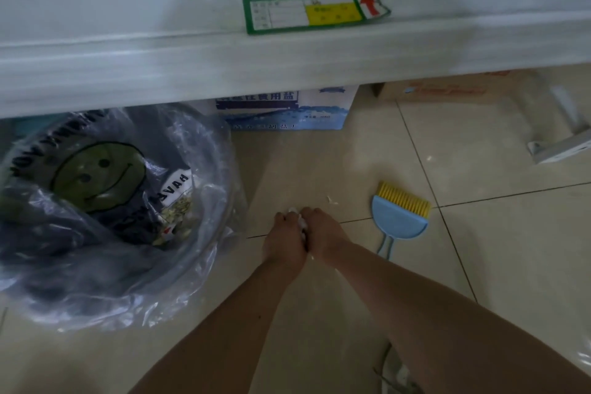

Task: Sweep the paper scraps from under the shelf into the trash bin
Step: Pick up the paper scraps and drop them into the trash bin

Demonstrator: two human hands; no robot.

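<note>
My left hand and my right hand are cupped together on the tiled floor, pressed around white paper scraps that show between the fingers. One loose scrap lies just beyond my right hand. Another tiny scrap lies farther right. The trash bin, lined with a clear plastic bag, stands to the left of my hands and holds a dark bag with a smiley face. A small blue dustpan with a yellow brush lies on the floor to the right of my hands.
The white shelf edge runs across the top, with a green price label on it. Under it stand a blue-and-white box and a brown carton. A shelf foot sits at the right.
</note>
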